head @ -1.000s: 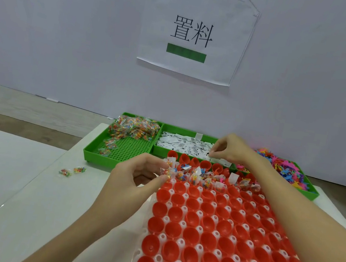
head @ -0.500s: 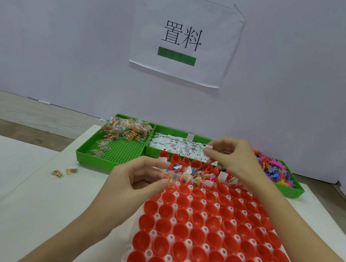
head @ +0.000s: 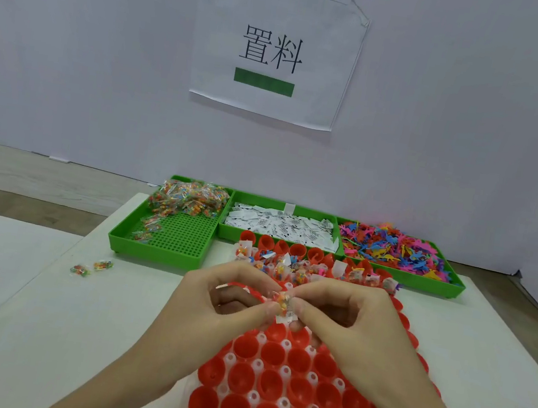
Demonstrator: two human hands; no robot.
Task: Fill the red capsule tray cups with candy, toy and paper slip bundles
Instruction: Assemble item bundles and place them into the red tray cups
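Both hands meet over the red tray, toward its far end. The left hand and the right hand each pinch the same little bundle between thumb and fingertips: a clear candy packet with a white paper slip folded against it. Whether a toy is tucked in there too, I can't tell. The bundle hangs just above the cups, not yet dropped into one.

Progress so far looks early. Only the filled cups at the far edge of the tray hold packets and slips, and one row behind them looks bare. Every cup from the hands back to the near edge shows plain red. That leaves most of the tray still to do.

Supplies sit along the far edge of the table: the candy bin at the left, the slip bin in the middle, the toy bin at the right. Two stray candy packets lie loose on the table, left of the tray. Plenty of stock remains in all three.
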